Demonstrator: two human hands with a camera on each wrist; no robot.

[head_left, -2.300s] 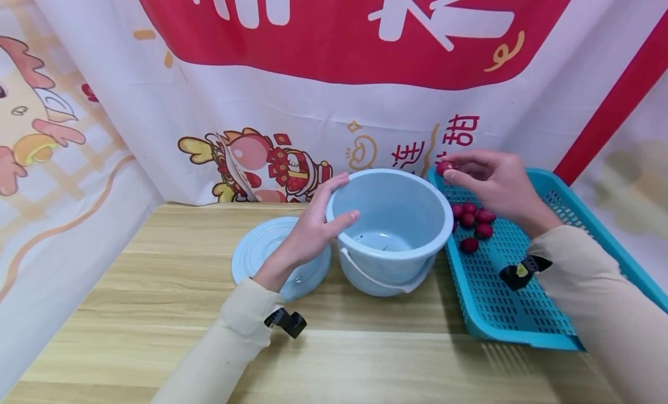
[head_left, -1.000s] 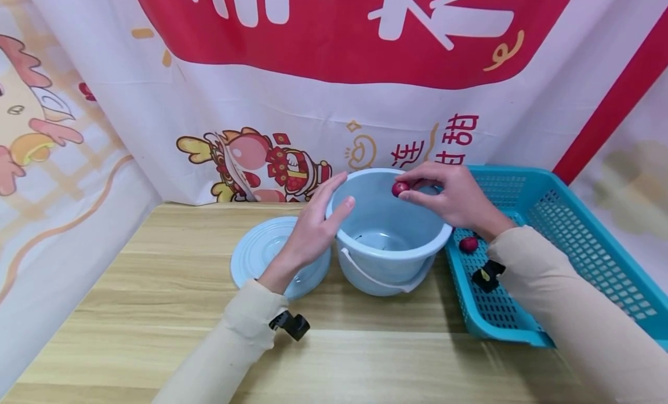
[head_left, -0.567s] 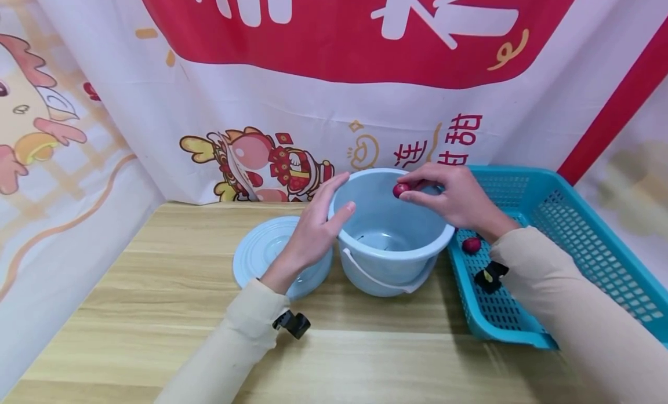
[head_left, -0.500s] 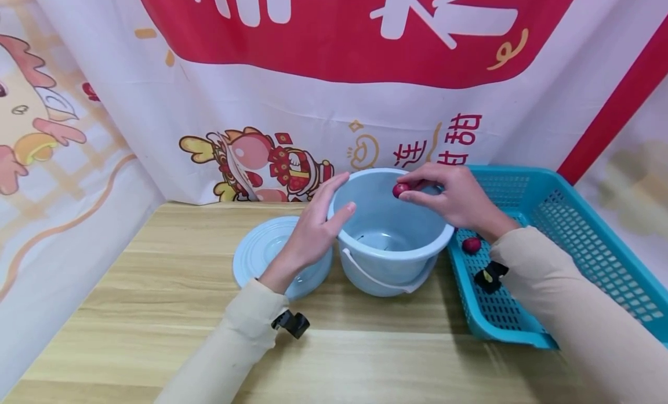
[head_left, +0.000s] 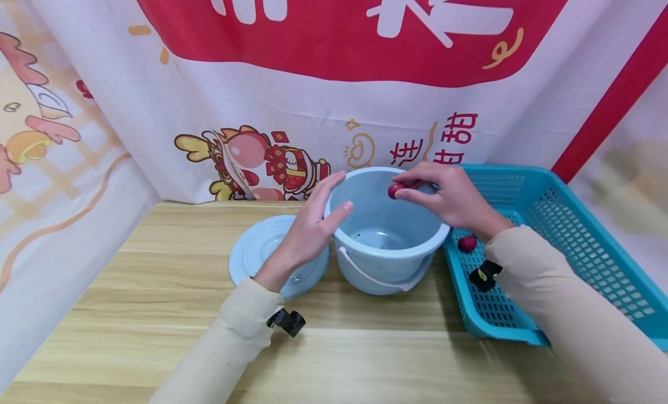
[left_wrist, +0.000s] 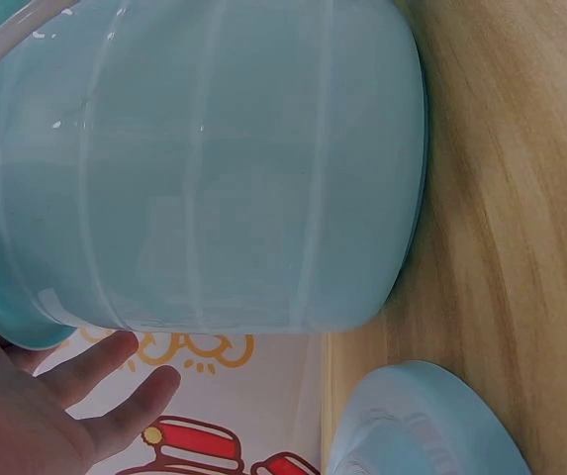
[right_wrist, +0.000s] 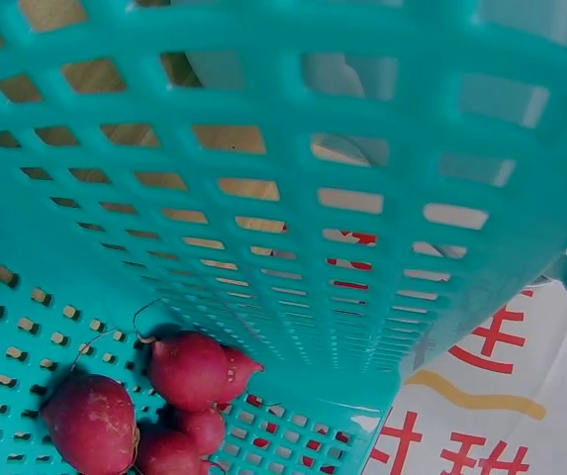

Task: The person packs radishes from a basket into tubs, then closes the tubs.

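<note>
Radish (head_left: 394, 190): axis unclear; bucket (head_left: 387, 268) upright.

Bright, diffuse light, seemingly from above, fills the head view, leaving soft shadows on the bench (head_left: 365, 355) around the basket (head_left: 472, 314) and a pale glint inside the bucket (head_left: 373, 213). Wide-angle stretching shows toward its edges. Both wrist views are dimmer; the left catches small white highlights on glossy plastic.
</note>
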